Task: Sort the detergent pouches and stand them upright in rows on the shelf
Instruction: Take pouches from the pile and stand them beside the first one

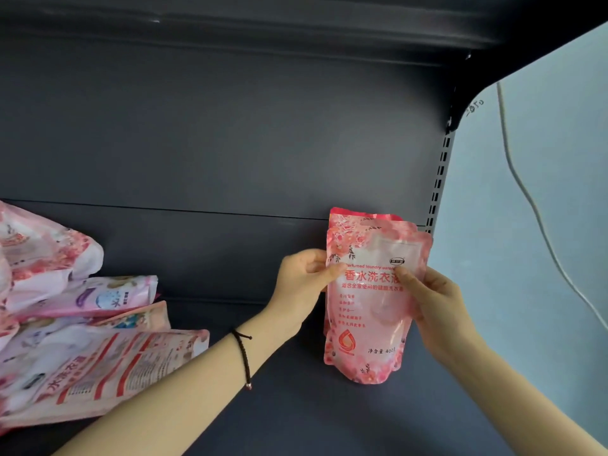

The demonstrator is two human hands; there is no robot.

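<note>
At the right end of the shelf (296,409), left grip (304,284) and right grip (431,304) pinch opposite edges of an upright pink pouch (371,324); a second pouch (362,217) stands just behind. Loose pouches (82,350) lie heaped at left.

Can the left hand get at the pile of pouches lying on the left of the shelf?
Probably yes: only bare shelf lies between the left hand and the pile, but it must first let go of the pink pouch.

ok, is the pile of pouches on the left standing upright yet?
No, the pile of pouches on the left lies flat and overlapping on the shelf.
</note>
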